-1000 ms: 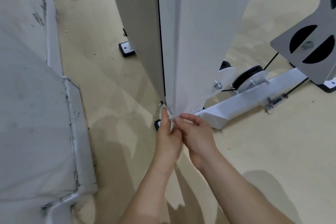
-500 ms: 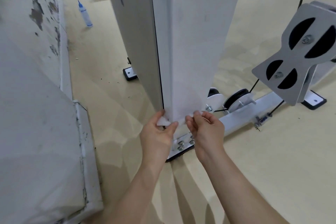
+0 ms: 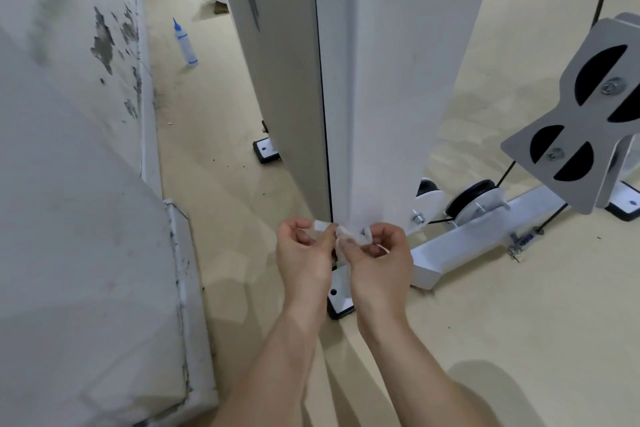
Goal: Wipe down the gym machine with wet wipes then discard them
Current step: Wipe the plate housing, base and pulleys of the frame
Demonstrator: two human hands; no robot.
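- The left hand [image 3: 304,260] and the right hand [image 3: 381,263] are close together, low down in front of the white gym machine [image 3: 381,80].
- Both hands pinch a small white wet wipe [image 3: 346,234] with bent fingers.
- The wipe is at the bottom of the machine's tall post, just above the floor [image 3: 519,322].
- A little bottle [image 3: 185,45] with a blue tip stands far back by the wall [image 3: 69,149].
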